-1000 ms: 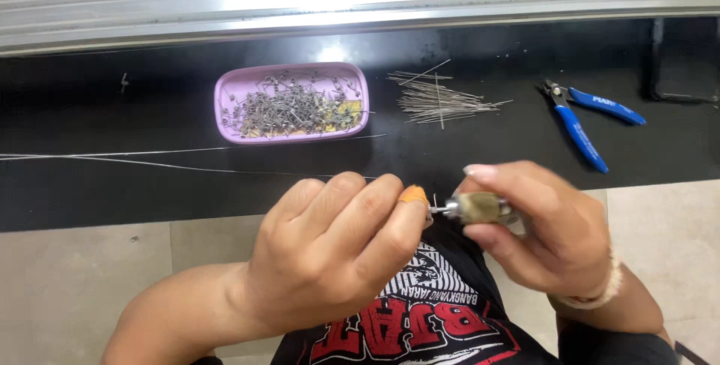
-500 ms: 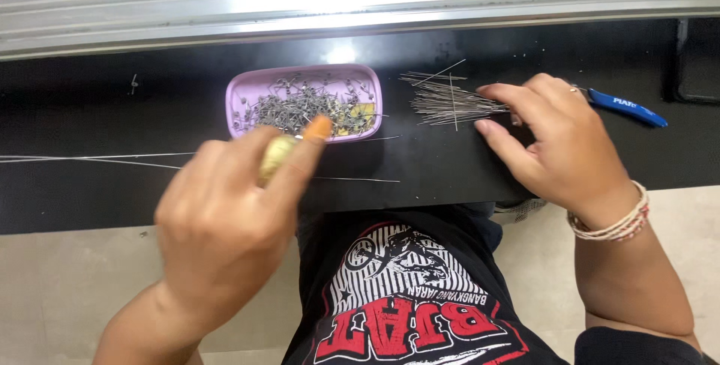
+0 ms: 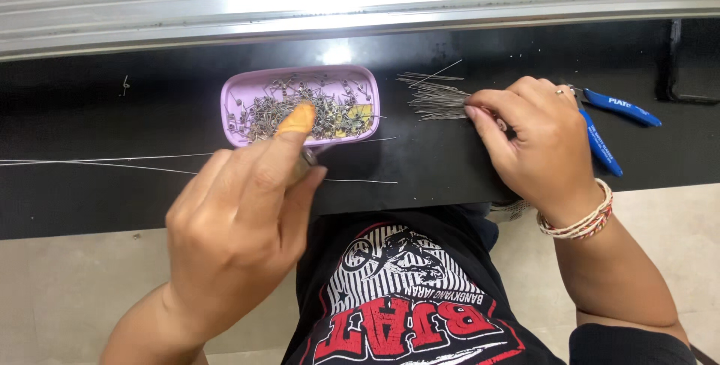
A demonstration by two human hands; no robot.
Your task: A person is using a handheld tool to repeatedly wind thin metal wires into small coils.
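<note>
My left hand (image 3: pixel 240 222) sits in the lower left of the frame, fingers curled together, thumb and forefinger pinching a small metal piece (image 3: pixel 307 159) just below the near edge of the pink tray (image 3: pixel 232 102). I cannot tell the piece's exact shape, since my fingers hide most of it. The tray, at centre top, holds a heap of small bent wire bits, so a good many look finished. My right hand (image 3: pixel 540 144) rests at the right of the frame, fingertips pressed together on the near end of the bundle of straight pins (image 3: pixel 435 99). That bundle is sizeable, so plenty seems left. Its long axis runs left to right across the black table (image 3: pixel 112 200), tips pointing toward the tray. Blue pliers (image 3: pixel 611 121) lie just beyond my right hand, untouched.
</note>
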